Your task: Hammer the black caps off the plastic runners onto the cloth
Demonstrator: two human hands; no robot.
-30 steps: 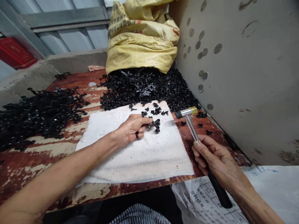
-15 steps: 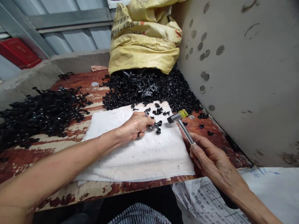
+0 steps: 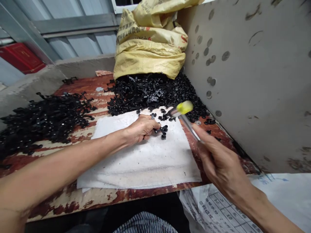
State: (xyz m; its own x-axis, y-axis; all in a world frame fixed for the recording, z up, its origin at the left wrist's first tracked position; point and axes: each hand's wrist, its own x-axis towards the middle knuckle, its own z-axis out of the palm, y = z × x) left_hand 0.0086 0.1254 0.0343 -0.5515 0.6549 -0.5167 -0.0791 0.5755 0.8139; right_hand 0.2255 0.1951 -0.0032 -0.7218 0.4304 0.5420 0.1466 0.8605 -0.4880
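Observation:
My left hand [image 3: 142,128] is closed on a black branched plastic part [image 3: 162,130] with round knobs at its ends, held on a white cloth [image 3: 143,161]. Most of the part's near side is hidden by the fingers. In my right hand [image 3: 222,161] is a hammer [image 3: 186,121] with a metal shaft and a yellow-tipped head, raised right of the part and blurred by motion. Its head does not touch the part. Several small black round-headed pieces [image 3: 164,115] lie on the cloth's far edge, just beyond my left hand.
A yellow woven sack [image 3: 149,58] spills a heap of black parts [image 3: 145,94] at the back. Another black heap [image 3: 48,119] lies at the left. A stained pale panel [image 3: 243,87] stands along the right. A red box [image 3: 23,58] is far left. Printed sacking [image 3: 218,207] hangs at the front right.
The hammer has risen and tilted, its head moving up and slightly left with my right hand. My left hand keeps its hold on the black part. The view has shifted slightly.

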